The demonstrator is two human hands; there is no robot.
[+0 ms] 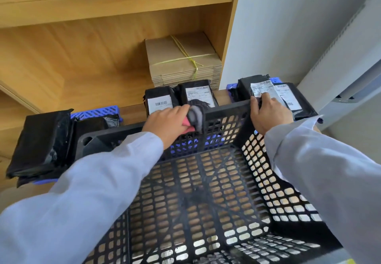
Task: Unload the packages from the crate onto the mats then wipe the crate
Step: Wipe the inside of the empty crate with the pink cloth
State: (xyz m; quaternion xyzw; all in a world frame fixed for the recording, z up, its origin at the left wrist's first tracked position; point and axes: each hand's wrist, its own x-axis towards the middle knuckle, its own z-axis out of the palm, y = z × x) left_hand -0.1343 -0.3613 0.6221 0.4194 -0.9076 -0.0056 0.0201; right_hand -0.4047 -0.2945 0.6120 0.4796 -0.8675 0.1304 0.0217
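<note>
My left hand (168, 122) is closed around a grey and pink cloth (193, 117), pressing it against the top of the far wall of the black crate (206, 191), while my right hand (268, 113) curls its fingers over the far right corner of the rim to steady it. The crate looks empty, its slotted floor showing the desk (132, 109) beneath. The packages are already out: a black stack on the blue mat (99, 110) to my left, two labelled packages (179, 98) just behind the far wall, and more on the mat at the far right (288, 96). So I judge the unloading done and the wiping under way. The risk from here, I think, is pushing too hard on that far wall: the crate could slide forward into the two packages touching it and nudge them off their mat. The cloth could also snag in the slots, and my right sleeve (309, 150) could brush the loose label.
</note>
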